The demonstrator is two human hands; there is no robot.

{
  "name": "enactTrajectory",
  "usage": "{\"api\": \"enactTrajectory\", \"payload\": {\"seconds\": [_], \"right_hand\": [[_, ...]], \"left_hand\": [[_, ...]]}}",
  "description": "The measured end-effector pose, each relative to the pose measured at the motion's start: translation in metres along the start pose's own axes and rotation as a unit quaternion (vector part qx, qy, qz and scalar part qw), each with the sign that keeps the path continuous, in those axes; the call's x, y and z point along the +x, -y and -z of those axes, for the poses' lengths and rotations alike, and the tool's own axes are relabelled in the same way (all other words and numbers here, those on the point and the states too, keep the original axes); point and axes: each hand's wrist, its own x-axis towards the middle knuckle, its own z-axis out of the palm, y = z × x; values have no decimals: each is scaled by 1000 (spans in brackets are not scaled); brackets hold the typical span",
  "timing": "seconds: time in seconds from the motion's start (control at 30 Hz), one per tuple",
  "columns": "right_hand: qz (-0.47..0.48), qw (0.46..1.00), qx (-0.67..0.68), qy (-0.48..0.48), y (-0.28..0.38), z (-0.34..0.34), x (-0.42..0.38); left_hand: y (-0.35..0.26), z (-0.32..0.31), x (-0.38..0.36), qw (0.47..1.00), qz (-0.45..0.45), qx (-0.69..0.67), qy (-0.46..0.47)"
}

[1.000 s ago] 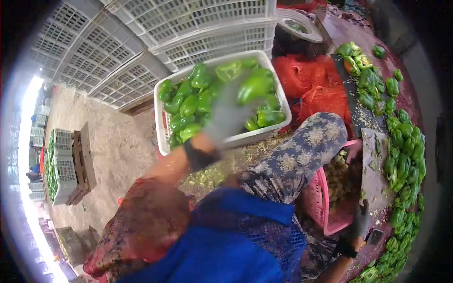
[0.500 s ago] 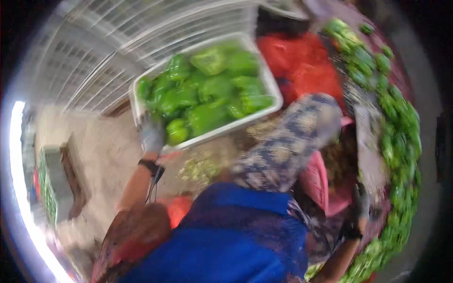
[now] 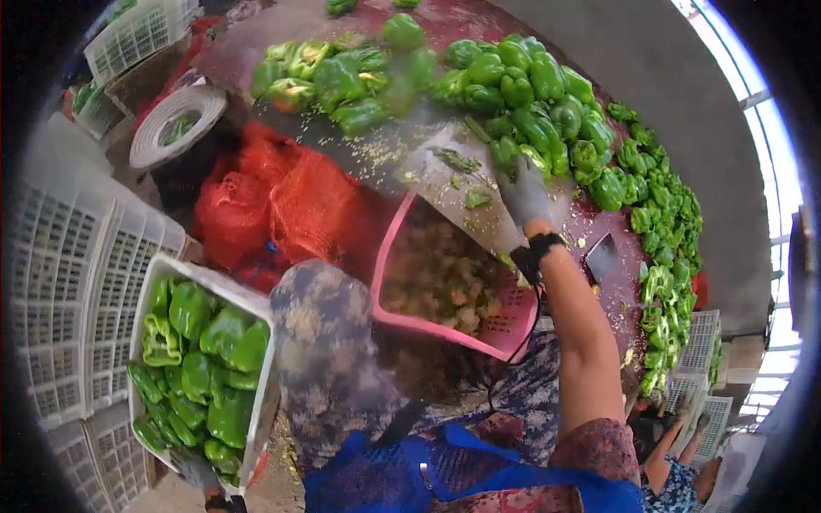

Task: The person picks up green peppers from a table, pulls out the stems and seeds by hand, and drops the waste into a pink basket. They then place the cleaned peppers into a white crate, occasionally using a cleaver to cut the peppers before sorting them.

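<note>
My right hand, in a grey glove, reaches to the near edge of the pile of green peppers; its fingertips touch a pepper and are partly hidden. My left hand, also gloved, is at the near end of a white crate full of green peppers, its fingers mostly hidden by the rim. Below my right wrist stands a pink basket holding pepper scraps. Bits of leaf and seeds lie on the pale board beside my right hand.
Red mesh sacks lie between the crate and the table. Stacked white crates stand at the left, near a round white-rimmed container. A dark flat object lies on the red table. Another person is at the lower right.
The view has swung toward the table. My right hand has moved from beside the pink basket up to the peppers. My left hand has shifted from the crate's side to its near end.
</note>
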Motion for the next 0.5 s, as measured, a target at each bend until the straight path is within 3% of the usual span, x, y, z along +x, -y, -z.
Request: {"api": "enactTrajectory", "payload": {"seconds": [0.03,0.07,0.13,0.2,0.23,0.27,0.37,0.4,0.47,0.5], "right_hand": [[11,999,-20,-47,-11,-17,15],[-29,999,-25,-15,-15,-23,28],[-108,992,-32,50,-11,-22,48],[-129,983,-52,121,1,-20,61],[-140,976,-63,156,1,-18,63],[-81,981,-119,132,-11,-41,54],[-100,991,-55,68,-4,-40,32],[-79,990,-18,117,0,-10,21],[-107,989,85,63,-3,7,0],[-119,983,135,36,-6,16,-11]], "left_hand": [[-11,41,-14,999,16,2,51],[-22,69,-23,994,33,4,100],[-31,77,-26,976,55,-208,-34],[-43,90,-25,900,-46,-421,-102],[-53,100,-21,835,-156,-518,-99],[-64,110,-14,748,-264,-602,-93],[-144,246,-58,767,-187,-572,-223],[-166,288,-69,772,-248,-513,-282],[-207,380,-109,725,-304,-542,-299],[-228,420,-135,671,-300,-628,-256]]}}
